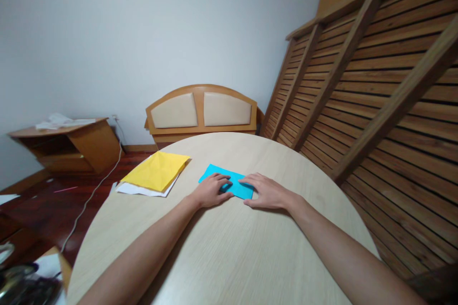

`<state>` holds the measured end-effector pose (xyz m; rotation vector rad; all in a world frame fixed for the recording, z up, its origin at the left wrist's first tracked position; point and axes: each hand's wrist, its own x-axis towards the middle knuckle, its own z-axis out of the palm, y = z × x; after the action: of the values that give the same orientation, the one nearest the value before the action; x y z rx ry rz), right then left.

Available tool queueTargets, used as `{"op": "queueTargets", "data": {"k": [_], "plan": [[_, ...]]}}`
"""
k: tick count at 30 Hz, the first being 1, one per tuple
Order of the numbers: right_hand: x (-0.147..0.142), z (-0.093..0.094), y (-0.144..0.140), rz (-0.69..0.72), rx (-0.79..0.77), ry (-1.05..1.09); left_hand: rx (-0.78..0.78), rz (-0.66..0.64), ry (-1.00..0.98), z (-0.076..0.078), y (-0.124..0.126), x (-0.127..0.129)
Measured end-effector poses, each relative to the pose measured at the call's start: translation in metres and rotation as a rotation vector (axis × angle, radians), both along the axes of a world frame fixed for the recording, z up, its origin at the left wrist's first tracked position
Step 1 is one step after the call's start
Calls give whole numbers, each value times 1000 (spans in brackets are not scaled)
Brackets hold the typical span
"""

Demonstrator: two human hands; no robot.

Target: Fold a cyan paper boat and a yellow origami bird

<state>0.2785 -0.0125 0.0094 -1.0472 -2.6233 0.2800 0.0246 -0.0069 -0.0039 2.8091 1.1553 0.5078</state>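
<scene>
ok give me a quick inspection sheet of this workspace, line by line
surface: round light wood-grain table, bare apart from paper
job's things: blue paper lying flat near the table's middle, both hands pressing on its near edge
clutter: yellow paper lying on white sheets at the table's left edge
grips: left hand flat on the blue paper, fingers curled; right hand flat, fingertips on the paper; neither closed around anything
cables: white cord running across the dark floor on the left
surroundings: padded wooden headboard against the wall, low wooden cabinet on the left with papers on top, slatted wooden frame leaning on the right
</scene>
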Motion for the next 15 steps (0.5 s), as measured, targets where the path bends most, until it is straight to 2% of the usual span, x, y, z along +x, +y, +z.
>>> {"op": "queueTargets", "data": {"k": [10, 15], "plan": [[-1, 2, 1, 19, 26, 7, 19, -4, -15, -2, 2, 0], [0, -3, 9, 40, 27, 32, 5, -26, -15, -7, 7, -2]]}}
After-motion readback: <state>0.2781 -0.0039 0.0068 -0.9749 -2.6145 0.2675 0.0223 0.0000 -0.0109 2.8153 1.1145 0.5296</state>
